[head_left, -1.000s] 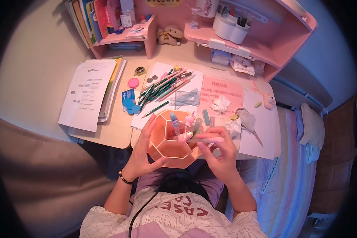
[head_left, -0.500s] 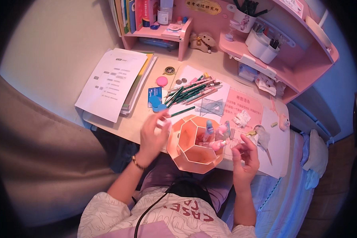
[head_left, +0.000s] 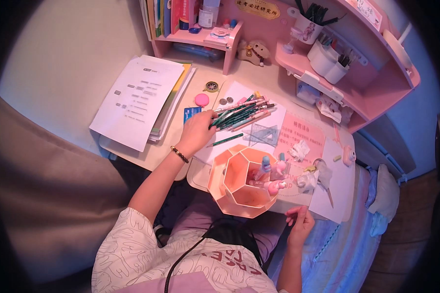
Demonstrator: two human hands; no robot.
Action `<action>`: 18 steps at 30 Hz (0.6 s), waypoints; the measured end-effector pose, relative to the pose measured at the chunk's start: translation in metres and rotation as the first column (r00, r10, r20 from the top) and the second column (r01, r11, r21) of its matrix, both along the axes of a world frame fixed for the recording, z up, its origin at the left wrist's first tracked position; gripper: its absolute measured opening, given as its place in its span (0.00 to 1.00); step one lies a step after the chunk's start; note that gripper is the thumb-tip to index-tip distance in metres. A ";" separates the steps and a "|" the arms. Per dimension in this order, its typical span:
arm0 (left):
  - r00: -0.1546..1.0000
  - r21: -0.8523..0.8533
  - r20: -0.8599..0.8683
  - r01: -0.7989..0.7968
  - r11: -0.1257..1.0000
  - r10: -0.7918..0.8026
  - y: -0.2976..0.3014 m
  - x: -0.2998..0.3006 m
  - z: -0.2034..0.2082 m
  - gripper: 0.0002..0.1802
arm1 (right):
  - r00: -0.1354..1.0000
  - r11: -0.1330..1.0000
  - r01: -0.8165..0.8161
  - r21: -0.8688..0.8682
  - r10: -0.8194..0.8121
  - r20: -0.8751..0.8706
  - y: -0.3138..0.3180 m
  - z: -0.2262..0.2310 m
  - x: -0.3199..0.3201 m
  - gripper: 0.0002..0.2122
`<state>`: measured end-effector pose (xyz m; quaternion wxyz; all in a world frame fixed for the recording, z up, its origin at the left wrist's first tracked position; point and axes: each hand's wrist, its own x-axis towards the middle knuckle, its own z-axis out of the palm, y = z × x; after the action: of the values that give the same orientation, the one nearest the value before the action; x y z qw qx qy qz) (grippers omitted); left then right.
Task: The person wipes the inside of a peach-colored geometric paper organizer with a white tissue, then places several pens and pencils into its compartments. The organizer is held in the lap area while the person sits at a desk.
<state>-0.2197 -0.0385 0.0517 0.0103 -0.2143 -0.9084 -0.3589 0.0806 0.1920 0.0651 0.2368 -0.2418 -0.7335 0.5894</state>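
My left hand [head_left: 199,131], with a dark beaded bracelet on its wrist, reaches over the left ends of a loose pile of pencils [head_left: 239,116], most of them green. Its thumb and forefinger look apart around the pencil ends; the other fingertips are hidden. One green pencil [head_left: 227,140] lies apart, below the pile. A peach desk organizer [head_left: 236,171] with angular compartments stands at the desk's front edge, holding several pink and blue pens [head_left: 264,169]. Off the desk's front edge, to the organizer's right, my right hand [head_left: 300,220] hovers with loosely bent fingers and nothing visible in them.
A paper stack [head_left: 137,100] lies at left. Near the pile are a blue card [head_left: 191,113], pink round case [head_left: 201,100], compass [head_left: 211,87] and clear set squares [head_left: 261,135]. Crumpled wrapping [head_left: 298,150] lies at right. A pink shelf [head_left: 371,80] bounds the desk's back.
My left hand has moved up and forward from beside the organizer to the pencils, covering where blue round pieces lay. My right hand has dropped away from the organizer, its fingers more bent.
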 end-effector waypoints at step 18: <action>0.983 -0.196 -0.153 0.071 0.978 -0.102 0.015 -0.008 -0.002 0.13 | 0.995 0.992 -0.071 -0.103 0.077 0.055 -0.018 -0.020 0.021 0.20</action>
<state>-0.2273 -0.0238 0.0496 0.0480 -0.2823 -0.9243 -0.2524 0.1012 0.1739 0.0451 0.1803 -0.2432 -0.7180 0.6267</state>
